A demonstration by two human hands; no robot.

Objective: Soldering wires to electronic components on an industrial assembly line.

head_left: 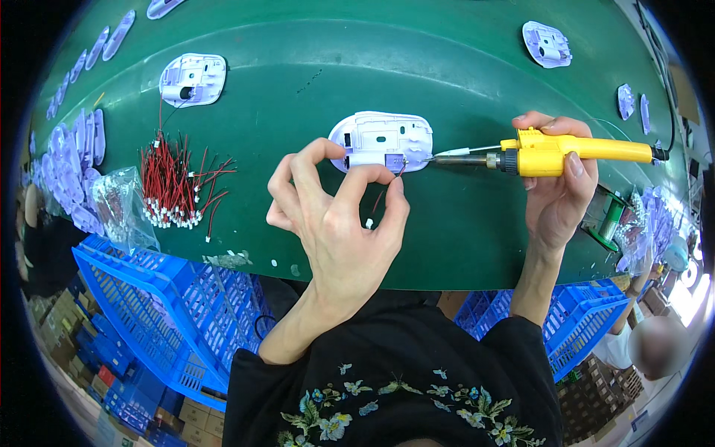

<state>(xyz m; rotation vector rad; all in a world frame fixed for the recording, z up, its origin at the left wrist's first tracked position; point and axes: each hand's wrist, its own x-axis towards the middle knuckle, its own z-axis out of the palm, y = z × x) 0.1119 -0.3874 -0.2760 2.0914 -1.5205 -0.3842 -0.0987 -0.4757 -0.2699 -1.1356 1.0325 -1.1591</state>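
Note:
A white plastic housing (402, 128) lies on the green table in front of me, with a cylindrical motor (366, 159) along its near side. My left hand (331, 220) reaches over its near edge, thumb and forefinger pinching a short red wire (376, 203) by the motor's end. The wire's white connector (369, 223) hangs between those fingers; another finger rests at the housing's left side. In my right hand (557, 195) is a yellow soldering gun (551, 153), held level. Its metal tip (443, 159) points left and meets the housing's right edge near the wire end.
Red wires with white connectors (175, 182) lie heaped at left, beside a clear plastic bag (123, 208) and purple-white plastic parts (67, 167). Other housings (212, 74) sit farther back. A green solder spool (612, 221) stands right. Blue crates (160, 287) flank me. A person (617, 344) is at far right.

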